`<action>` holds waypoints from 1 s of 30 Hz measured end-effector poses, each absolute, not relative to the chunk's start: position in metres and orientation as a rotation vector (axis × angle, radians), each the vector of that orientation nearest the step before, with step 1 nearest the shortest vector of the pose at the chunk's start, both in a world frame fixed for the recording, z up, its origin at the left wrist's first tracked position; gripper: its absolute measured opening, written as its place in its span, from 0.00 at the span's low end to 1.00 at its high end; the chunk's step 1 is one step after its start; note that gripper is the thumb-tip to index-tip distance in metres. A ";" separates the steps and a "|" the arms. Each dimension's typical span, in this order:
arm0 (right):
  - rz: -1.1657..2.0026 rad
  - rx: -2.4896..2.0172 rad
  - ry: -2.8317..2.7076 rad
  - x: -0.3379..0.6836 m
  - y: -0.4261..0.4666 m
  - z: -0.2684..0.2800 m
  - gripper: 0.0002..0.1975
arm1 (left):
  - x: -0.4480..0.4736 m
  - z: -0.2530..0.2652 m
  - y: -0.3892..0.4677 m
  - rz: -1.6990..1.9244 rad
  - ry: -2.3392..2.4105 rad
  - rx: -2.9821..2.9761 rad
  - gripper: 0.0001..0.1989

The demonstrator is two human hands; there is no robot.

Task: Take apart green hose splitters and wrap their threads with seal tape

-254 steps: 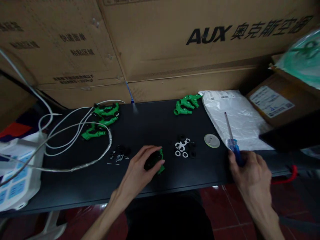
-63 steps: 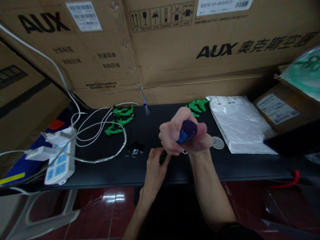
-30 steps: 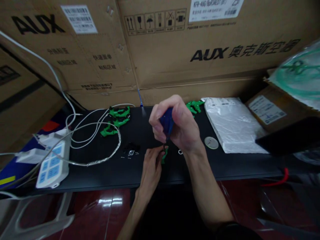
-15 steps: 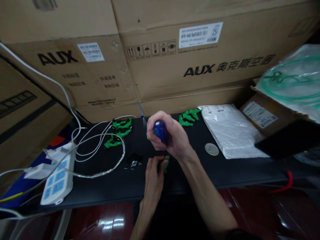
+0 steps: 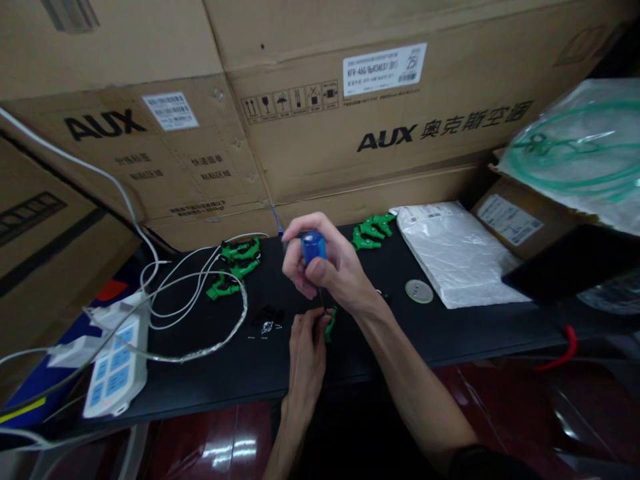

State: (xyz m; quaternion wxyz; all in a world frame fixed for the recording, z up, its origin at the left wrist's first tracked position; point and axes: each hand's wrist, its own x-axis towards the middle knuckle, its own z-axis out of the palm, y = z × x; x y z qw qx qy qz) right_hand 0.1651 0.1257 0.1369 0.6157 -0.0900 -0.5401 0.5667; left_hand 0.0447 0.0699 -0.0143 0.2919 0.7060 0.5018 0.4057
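My right hand (image 5: 330, 263) is closed round the blue handle of a screwdriver (image 5: 313, 247), its index finger lifted and curled. The thin shaft points down to a small green plastic part (image 5: 330, 325) on the black table. My left hand (image 5: 307, 340) pinches that green part from the left, fingers closed and partly covering it. Whether the tip sits in a screw I cannot tell. Left of my left hand lie small silver screws (image 5: 267, 327) beside a dark heap of little black pieces (image 5: 267, 315).
Other green plastic parts lie at the back left (image 5: 240, 260) and back right (image 5: 373, 231). A round metal disc (image 5: 419, 291) is near a white padded envelope (image 5: 457, 250). A power strip (image 5: 117, 367) with white cables stands left. Large cardboard boxes (image 5: 320, 153) wall off the back.
My right hand has turned on the screwdriver, with its thumb now across the handle and its index finger raised. My left hand stays on the green part. The view has shifted slightly.
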 end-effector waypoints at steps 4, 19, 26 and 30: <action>1.179 -0.444 -1.236 0.167 0.120 0.139 0.18 | 0.045 -0.013 0.068 1.099 1.386 1.845 0.06; 1.119 -0.509 -1.364 0.161 0.120 0.148 0.11 | 0.047 -0.010 0.068 1.129 1.424 1.835 0.07; 1.154 -0.496 -1.348 0.161 0.118 0.147 0.12 | 0.050 -0.007 0.068 1.136 1.467 1.813 0.04; 1.157 -0.526 -1.353 0.162 0.115 0.149 0.13 | 0.049 -0.005 0.067 1.153 1.423 1.835 0.08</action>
